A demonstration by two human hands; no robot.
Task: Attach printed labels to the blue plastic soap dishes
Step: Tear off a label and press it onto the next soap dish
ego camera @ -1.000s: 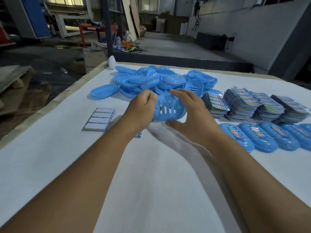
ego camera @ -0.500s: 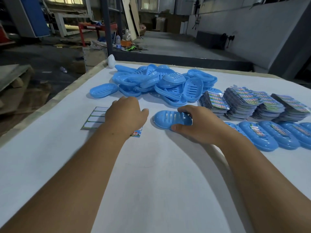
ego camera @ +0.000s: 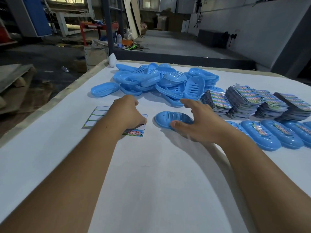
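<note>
At a white worktop point(ego camera: 151, 174), a person's left hand point(ego camera: 127, 113) rests on a sheet of printed labels point(ego camera: 99, 117), its fingers curled at the sheet's edge; whether they pinch a label cannot be told. The right hand point(ego camera: 200, 125) hovers with fingers spread over a single blue soap dish point(ego camera: 166, 119), thumb touching its near rim. Behind lie a heap of dishes point(ego camera: 161, 81) and stacked labels point(ego camera: 249, 101); labelled dishes point(ego camera: 269, 135) line the right.

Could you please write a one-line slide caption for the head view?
Left hand on sticker sheet, open right hand beside an unlabelled blue plastic soap dish.
</note>
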